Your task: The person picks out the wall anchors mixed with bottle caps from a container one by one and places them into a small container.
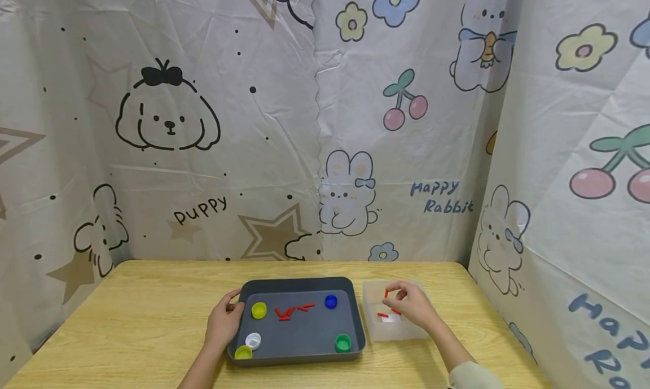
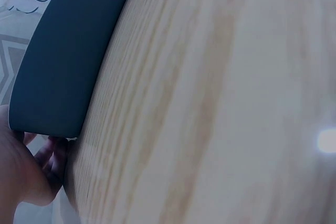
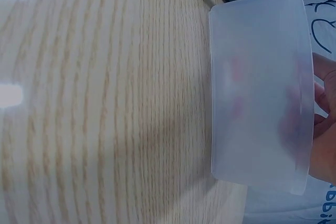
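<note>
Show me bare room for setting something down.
Pale wooden table: open left of the left hand. Dark grey rectangular tray: bare floor between the white round cap and green round cap. Crowded: the tray's near left corner, with the white cap beside a yellow round cap, and around its short red sticks.

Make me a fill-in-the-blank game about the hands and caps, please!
The stick in the right hand is colored ____.
The left hand grips the tray at its ____ (left/right) end.
The number of yellow caps in the tray is ____.
The cap near the tray's far right corner is colored ____.

Missing words: red; left; two; blue.
</note>
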Demonstrator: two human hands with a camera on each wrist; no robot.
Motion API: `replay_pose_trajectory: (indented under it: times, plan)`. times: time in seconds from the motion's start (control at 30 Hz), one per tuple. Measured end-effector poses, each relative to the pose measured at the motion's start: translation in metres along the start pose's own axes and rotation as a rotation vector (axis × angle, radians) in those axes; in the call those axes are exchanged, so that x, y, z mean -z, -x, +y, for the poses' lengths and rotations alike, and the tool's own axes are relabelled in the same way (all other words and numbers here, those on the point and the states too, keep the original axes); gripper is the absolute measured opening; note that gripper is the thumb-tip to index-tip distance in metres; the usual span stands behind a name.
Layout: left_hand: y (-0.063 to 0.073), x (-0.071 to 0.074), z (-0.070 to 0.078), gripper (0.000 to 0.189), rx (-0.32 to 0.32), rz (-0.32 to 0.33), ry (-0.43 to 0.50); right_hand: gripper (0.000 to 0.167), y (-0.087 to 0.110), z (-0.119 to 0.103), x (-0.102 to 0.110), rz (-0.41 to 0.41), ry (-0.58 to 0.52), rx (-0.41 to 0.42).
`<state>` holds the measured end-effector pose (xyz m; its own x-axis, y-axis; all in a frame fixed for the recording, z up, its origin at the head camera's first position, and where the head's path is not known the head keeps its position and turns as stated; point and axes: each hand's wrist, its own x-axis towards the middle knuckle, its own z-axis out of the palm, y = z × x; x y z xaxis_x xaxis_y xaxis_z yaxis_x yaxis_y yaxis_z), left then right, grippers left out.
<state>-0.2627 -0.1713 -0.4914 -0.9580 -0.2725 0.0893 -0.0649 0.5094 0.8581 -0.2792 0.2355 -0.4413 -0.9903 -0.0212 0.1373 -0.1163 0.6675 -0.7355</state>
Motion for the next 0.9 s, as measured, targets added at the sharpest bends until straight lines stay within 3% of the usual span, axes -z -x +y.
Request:
replay_pose_trajectory:
  times: [0.6, 0.9]
  plan:
    - [0.0, -0.001, 0.0, 0.041, -0.008, -0.002, -0.005, 0.028, -0.001, 0.0, 0.003, 0.012, 0.023, 0.0]
    - [0.0, 0.0, 0.001, 0.041, -0.009, -0.006, -0.008, 0.024, -0.001, -0.014, 0.003, 0.009, 0.034, 0.018]
